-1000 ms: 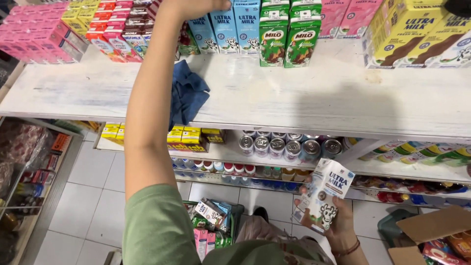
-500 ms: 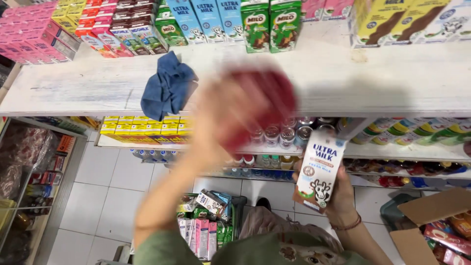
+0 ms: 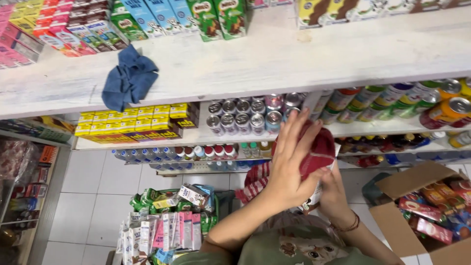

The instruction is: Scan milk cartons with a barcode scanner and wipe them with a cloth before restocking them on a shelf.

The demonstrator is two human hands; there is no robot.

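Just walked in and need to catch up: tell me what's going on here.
A person stands at a shop shelf. The left hand presses a red cloth against a milk carton that the right hand holds from below; the carton is mostly hidden. A blue cloth lies on the shelf near rows of drink cartons. A cardboard box of packets sits open at the right.

Bare white shelf (image 3: 304, 59) is lying open above the left hand (image 3: 289, 162); cans (image 3: 245, 118) are crowding just beyond its fingertips.
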